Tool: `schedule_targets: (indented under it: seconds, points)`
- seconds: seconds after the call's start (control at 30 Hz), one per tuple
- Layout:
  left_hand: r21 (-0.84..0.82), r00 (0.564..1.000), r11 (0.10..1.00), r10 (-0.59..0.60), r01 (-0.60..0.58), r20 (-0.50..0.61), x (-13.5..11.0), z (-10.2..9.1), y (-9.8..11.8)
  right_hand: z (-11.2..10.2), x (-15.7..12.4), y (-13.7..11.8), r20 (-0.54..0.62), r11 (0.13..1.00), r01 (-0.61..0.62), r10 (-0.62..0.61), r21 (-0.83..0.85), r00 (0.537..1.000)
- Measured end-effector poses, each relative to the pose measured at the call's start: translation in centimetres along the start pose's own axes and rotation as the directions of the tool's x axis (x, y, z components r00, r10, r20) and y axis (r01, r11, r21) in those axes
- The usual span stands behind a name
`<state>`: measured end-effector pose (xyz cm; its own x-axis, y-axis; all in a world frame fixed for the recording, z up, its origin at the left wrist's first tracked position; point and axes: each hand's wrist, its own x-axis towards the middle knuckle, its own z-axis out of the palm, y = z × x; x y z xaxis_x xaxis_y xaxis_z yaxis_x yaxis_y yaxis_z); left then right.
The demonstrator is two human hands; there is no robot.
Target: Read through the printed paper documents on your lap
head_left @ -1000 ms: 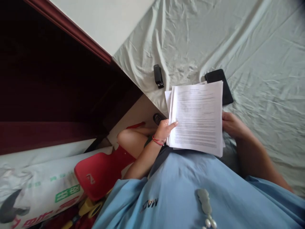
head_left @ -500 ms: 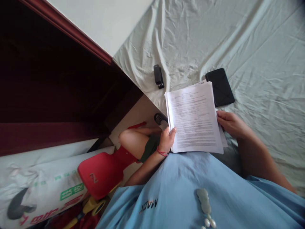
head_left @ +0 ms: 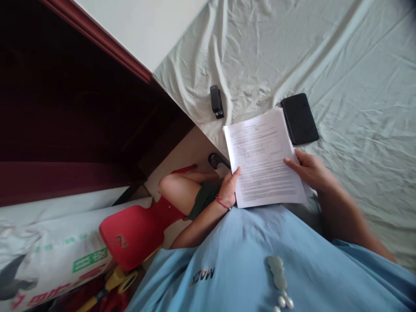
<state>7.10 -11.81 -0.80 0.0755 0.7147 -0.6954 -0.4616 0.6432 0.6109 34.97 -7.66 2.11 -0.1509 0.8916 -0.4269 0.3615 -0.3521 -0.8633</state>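
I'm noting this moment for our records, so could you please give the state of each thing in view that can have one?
Papers, stacked, printed side up, in both hands
Left hand, closed on their left edge
Right hand, closed on their right edge
Stapler, lying on the cloth, unheld
Black flat item, lying on the cloth
Cloth, spread out, wrinkled

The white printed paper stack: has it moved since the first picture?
Yes: the stack shifted left in view, hiding less of the unmoved flat black rectangular case.
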Motion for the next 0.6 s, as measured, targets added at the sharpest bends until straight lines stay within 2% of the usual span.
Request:
schedule_targets:
  seconds: [0.13, 0.2, 0.33, 0.43, 0.53, 0.6]
  points:
    - [-0.104, 0.99, 0.985, -0.136, 0.139, 0.029, -0.2, 0.1, -0.6, 1.1, -0.1, -0.1, 0.138, 0.981, -0.073, 0.048, 0.181, 0.989]
    - [-0.066, 0.993, 0.992, -0.11, 0.112, 0.032, -0.6, -0.2, -0.5, 1.6, -0.4, -0.6, 0.171, 0.968, -0.099, 0.06, 0.229, 0.983]
    - [0.09, 0.994, 0.993, 0.075, -0.082, 0.074, -1.8, -0.9, 1.0, 1.4, -1.1, -2.1, 0.25, 0.931, -0.172, 0.092, 0.322, 0.964]
    - [0.13, 0.965, 0.963, 0.218, -0.237, 0.145, -2.0, -0.7, 3.5, 0.4, -1.1, -3.9, 0.242, 0.916, -0.135, 0.043, 0.377, 0.969]
    - [0.143, 0.903, 0.899, 0.385, -0.414, 0.19, -0.8, -0.1, 7.1, -0.7, -0.1, -5.9, 0.16, 0.929, 0.018, -0.083, 0.369, 0.984]
    - [0.148, 0.829, 0.82, 0.523, -0.553, 0.199, 0.8, 0.1, 9.5, -1.5, 1.1, -7.1, 0.11, 0.933, 0.14, -0.186, 0.331, 0.976]
